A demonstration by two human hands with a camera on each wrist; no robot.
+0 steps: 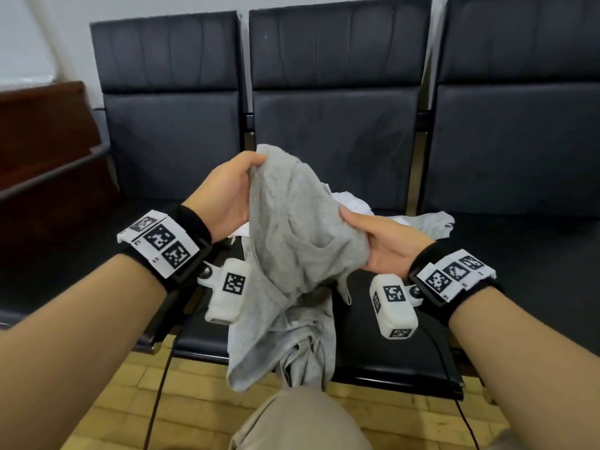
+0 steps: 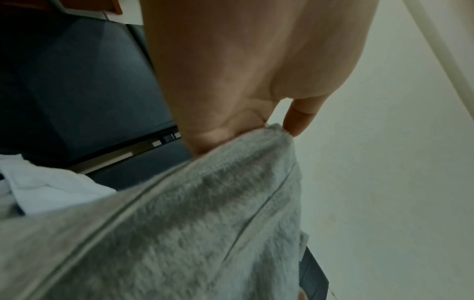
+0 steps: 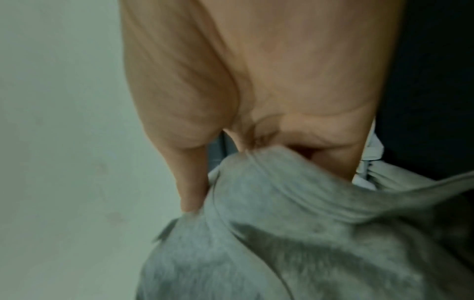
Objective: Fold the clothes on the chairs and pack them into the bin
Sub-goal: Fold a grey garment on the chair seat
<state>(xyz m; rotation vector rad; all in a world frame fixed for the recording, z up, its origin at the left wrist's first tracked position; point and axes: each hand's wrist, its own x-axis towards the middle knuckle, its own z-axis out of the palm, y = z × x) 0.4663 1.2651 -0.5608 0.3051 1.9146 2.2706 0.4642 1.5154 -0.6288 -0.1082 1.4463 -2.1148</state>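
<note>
The left hand (image 1: 232, 193) pinches a hem corner of the grey T-shirt (image 1: 292, 254) while the right hand (image 1: 380, 245) clutches bunched fabric, holding it lifted above the black chair seat (image 1: 389, 358), likely to find edges before folding.

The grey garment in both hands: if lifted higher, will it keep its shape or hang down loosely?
The grey garment likely hangs loosely: it already droops in folds below the left hand and right hand. It seems light, since pinching fingers hold it.
</note>
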